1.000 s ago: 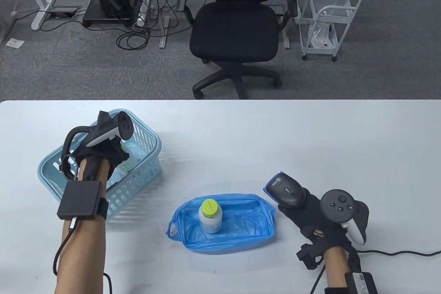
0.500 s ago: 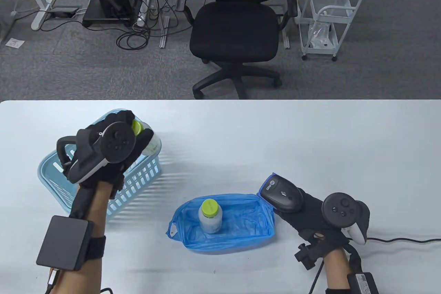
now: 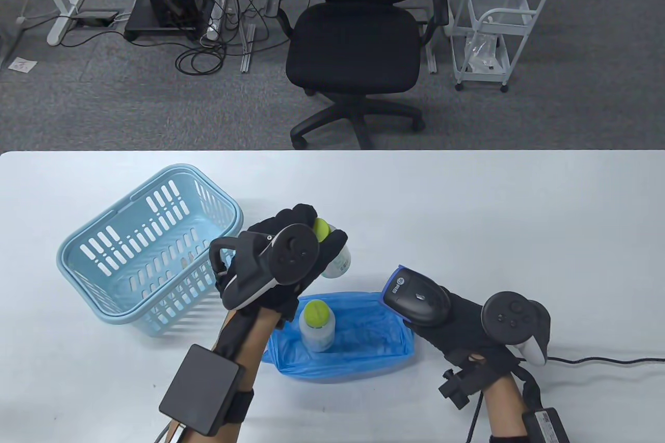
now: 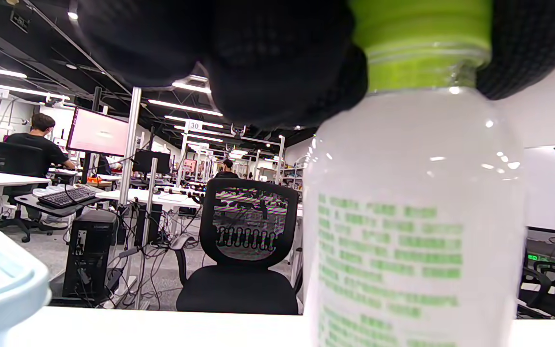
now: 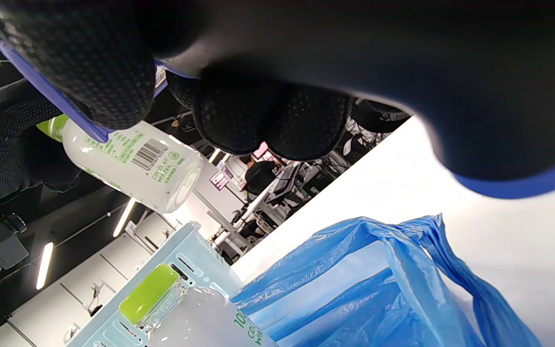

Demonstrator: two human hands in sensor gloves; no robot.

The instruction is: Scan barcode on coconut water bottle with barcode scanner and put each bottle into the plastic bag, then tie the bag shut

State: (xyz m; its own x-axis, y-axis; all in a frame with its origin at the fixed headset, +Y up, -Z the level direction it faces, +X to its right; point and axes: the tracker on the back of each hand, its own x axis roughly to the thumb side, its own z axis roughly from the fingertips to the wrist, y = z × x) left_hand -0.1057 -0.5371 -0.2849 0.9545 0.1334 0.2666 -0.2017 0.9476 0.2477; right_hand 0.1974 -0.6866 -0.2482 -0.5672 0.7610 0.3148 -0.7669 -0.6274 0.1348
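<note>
Two cloudy white plastic bottles with lime-green caps are in play on a long white table [image 3: 467, 204], beyond which grey carpet holds a black mesh office chair [image 3: 358, 43] and a white wire trolley [image 3: 493, 22]. The left hand [image 3: 291, 261] grips one bottle [image 3: 337, 258] near its cap, above the open blue plastic bag [image 3: 374, 344]; the other bottle [image 3: 317, 326] stands upright inside it. The right hand [image 3: 467, 329] clasps a black barcode scanner [image 3: 415, 297] beside the bag. A pale blue slotted basket [image 3: 150, 251] sits left.
</note>
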